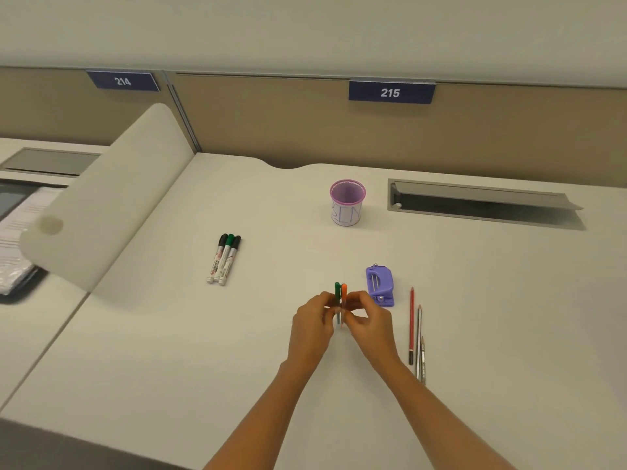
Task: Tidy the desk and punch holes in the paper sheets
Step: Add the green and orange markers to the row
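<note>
At the far left, a neighbouring desk carries a stack of papers (17, 232), behind a rounded white side divider (108, 205). The main desk (169, 351) is pale and smooth. Along its back stands a beige partition (271, 123) with two blue signs, 214 (122, 81) and 215 (391, 92). Three markers (224, 259) lie side by side on the left part of the desk. Near the middle, the left hand (314, 320) and the right hand (368, 317) meet and together pinch a green pen (337, 291) and an orange pen (344, 291), held upright. Behind them stands a purple-rimmed cup (347, 202). Just beside the right hand is the purple hole punch (380, 285). To its right, pencils (416, 334) lie nearly parallel. Further back on the right is a grey cable tray (481, 201) with its lid open. No loose sheet lies on this desk.
</note>
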